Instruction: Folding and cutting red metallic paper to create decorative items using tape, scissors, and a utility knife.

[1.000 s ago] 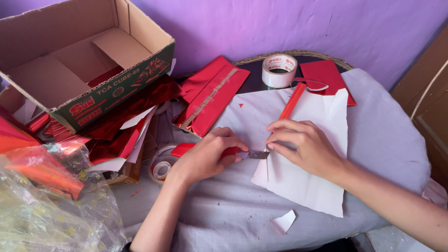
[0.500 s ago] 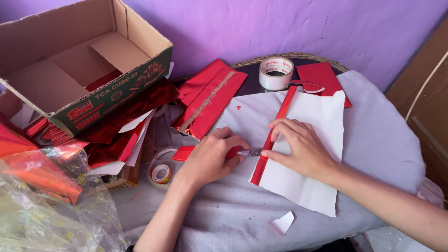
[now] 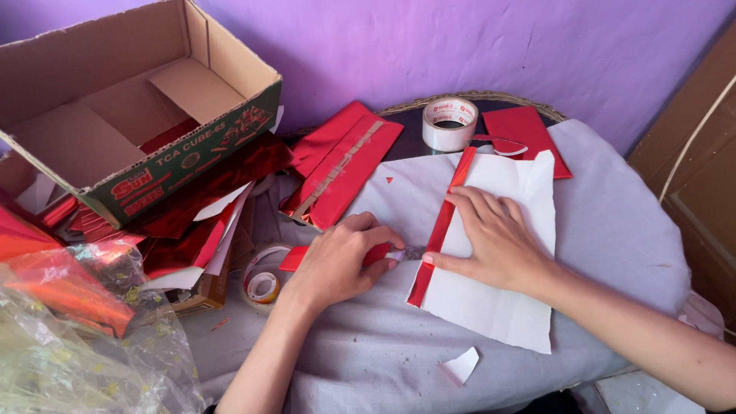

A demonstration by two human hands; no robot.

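left hand (image 3: 341, 261): curled tight round a red-handled cutter (image 3: 383, 253), knuckles up, its short blade poking out toward the right hand
right hand (image 3: 491, 241): spread flat, fingers wide and holding nothing, pressing down the white sheet (image 3: 498, 253), thumb tip touching the red strip (image 3: 443, 226)
where the strip is: right between the two hands, lying along the left edge of the white sheet on the grey-draped worktop (image 3: 621, 222)
step as it looks to me: the blade is being brought to the strip's edge, just beside the right thumb
doing it well: I'd keep the flat hand bearing down so the paper cannot creep, hold the thumb clear of the blade's path, and draw the cutter lightly along the edge rather than forcing it; the cloth underneath is soft, so hard pressure may snag or tear
which way the strip points: its long axis runs away from the person and leans a little right; far end up near the tape roll (image 3: 449, 123) beyond the right fingertips, near end below the right thumb
cutter's axis: roughly crosswise to the strip, tip to the right
beyond the left hand: red foil sheets (image 3: 341, 165), an open cardboard box (image 3: 130, 115)
near the left wrist: a smaller tape roll (image 3: 262, 285)
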